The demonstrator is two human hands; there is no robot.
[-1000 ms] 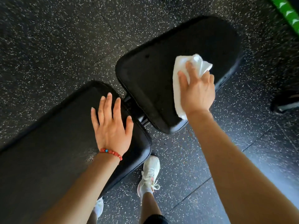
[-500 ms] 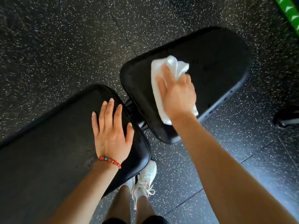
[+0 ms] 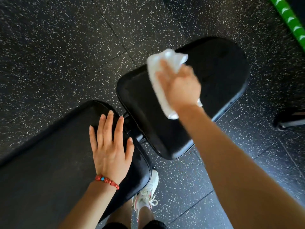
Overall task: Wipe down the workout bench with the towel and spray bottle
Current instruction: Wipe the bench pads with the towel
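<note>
The black workout bench has two pads: a small seat pad at the centre right and a long back pad at the lower left. My right hand, blurred by motion, holds a white towel against the middle of the seat pad. The cloth is bunched at my fingertips and trails under my palm. My left hand lies flat with straight fingers on the near end of the back pad, a red bead bracelet on its wrist. No spray bottle is in view.
Black speckled rubber floor surrounds the bench. A green patterned bar crosses the top right corner. A dark object with a grey part sits at the right edge. My white shoe stands beside the back pad.
My right hand swept the towel leftward across the seat pad, then back toward the pad's middle and far side. My left hand stayed flat on the back pad.
</note>
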